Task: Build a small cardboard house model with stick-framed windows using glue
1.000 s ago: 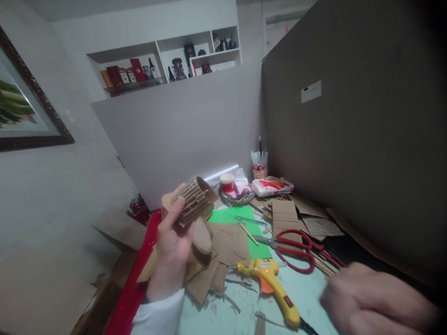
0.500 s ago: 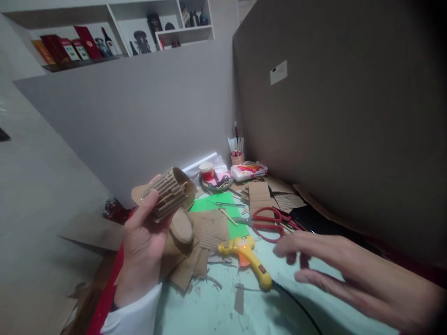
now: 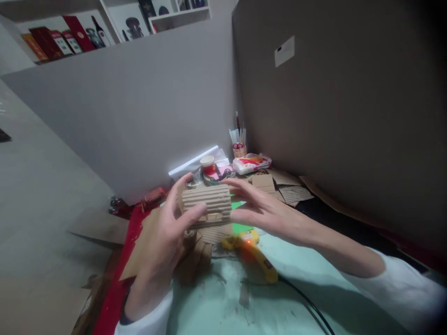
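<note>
A ribbed corrugated cardboard tube (image 3: 206,197) is raised over the worktop, lying nearly sideways. My left hand (image 3: 171,228) is closed around its left end, thumb on the ribbed front. At the tube's right end is my right hand (image 3: 258,207), its thumb and fingers bent about the edge; the far fingertips are partly hidden. Below the tube lies a yellow glue gun (image 3: 263,263) with an orange light glowing, its nozzle toward the left. A ribbed cardboard piece (image 3: 214,234) shows just under the tube.
Flat cardboard (image 3: 263,183) lies at the right, beside a green sheet (image 3: 240,227). Farther back are a red and white paper cup (image 3: 208,166), a plastic packet (image 3: 251,163) and a holder (image 3: 239,151) with sticks. A black cord (image 3: 307,300) runs toward the front edge.
My right hand has moved left and up from near the scissors to the tube. My left hand has brought the tube right and turned it more level. The view has shifted slightly.
</note>
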Demonstrator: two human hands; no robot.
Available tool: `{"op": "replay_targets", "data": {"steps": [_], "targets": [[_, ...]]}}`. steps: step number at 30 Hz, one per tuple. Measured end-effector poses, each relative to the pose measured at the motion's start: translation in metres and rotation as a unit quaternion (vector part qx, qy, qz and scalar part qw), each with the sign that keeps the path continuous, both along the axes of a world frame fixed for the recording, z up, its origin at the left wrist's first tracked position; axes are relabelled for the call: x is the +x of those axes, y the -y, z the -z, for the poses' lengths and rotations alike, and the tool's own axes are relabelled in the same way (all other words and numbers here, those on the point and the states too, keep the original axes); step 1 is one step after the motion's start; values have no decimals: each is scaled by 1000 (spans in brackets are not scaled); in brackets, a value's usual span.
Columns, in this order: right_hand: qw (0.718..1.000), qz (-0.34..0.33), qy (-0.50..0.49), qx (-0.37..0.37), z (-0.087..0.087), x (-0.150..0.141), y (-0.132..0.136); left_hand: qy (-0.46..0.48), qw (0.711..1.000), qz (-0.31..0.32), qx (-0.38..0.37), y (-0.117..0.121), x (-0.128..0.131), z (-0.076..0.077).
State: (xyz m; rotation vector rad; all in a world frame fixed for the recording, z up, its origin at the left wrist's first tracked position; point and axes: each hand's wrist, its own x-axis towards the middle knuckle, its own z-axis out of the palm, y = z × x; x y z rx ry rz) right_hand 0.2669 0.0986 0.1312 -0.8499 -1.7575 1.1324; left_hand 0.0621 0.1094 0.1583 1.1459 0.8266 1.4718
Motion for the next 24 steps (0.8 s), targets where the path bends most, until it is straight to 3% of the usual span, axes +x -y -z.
{"op": "replay_targets", "data": {"steps": [6, 11, 16, 20, 24], "targets": [[1000, -3, -25, 3, 5, -7, -4, -126, 992, 10, 2, 7, -1, 10], [999, 28, 11, 26, 12, -4, -18, -114, 993, 3, -21, 2, -9, 5], [982, 19, 178, 53, 32, -13, -52, -68, 996, -52, -8, 2, -22, -3], [938, -2, 342, 57, 51, -37, -74, -15, 997, -60, -51, 3, -27, -6], [903, -7, 425, 70, 63, -56, -80, 23, 997, -44, -65, 1, -29, -5]]}}
